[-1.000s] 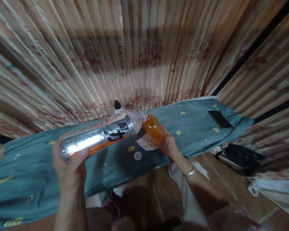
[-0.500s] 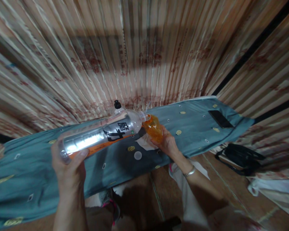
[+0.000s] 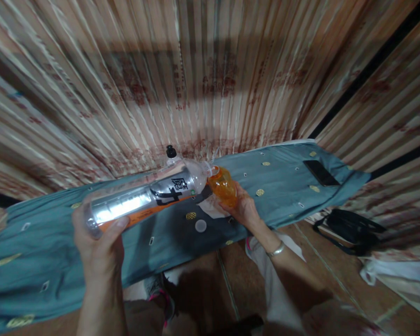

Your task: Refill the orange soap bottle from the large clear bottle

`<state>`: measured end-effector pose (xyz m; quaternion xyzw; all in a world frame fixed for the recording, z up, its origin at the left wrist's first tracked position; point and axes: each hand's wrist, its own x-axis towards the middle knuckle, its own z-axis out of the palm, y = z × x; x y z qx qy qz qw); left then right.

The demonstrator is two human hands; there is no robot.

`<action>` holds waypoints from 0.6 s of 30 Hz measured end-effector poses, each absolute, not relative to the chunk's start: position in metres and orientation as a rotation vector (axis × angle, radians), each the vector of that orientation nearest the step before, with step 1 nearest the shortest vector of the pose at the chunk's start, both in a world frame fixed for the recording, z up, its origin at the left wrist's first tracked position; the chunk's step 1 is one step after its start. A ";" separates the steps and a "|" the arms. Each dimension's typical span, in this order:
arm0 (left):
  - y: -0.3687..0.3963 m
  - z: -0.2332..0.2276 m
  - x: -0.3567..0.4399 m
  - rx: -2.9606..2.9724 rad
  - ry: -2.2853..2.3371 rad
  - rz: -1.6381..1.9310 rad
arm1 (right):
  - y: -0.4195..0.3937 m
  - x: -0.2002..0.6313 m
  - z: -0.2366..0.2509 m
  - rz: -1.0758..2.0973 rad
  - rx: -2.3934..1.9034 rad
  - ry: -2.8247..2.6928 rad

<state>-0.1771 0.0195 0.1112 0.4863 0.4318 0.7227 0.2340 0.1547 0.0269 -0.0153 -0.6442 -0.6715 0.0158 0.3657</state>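
I have my left hand (image 3: 98, 245) clamped round the base of the big bottle (image 3: 145, 200), its long axis tipped nearly flat toward the right, mouth touching the small orange bottle (image 3: 224, 187) gripped in my right hand (image 3: 243, 210) above the tabletop (image 3: 287, 186).

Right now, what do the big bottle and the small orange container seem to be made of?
Big bottle: likely clear glossy plastic; bright glare, printed label, orange liquid visible through its wall. Small orange container: probably thin translucent plastic, though glass is possible; it glows orange and shows highlights.
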 end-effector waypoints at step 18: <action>0.018 0.115 -0.175 1.234 1.119 1.995 | 0.027 0.154 -0.014 0.041 -1.676 -1.727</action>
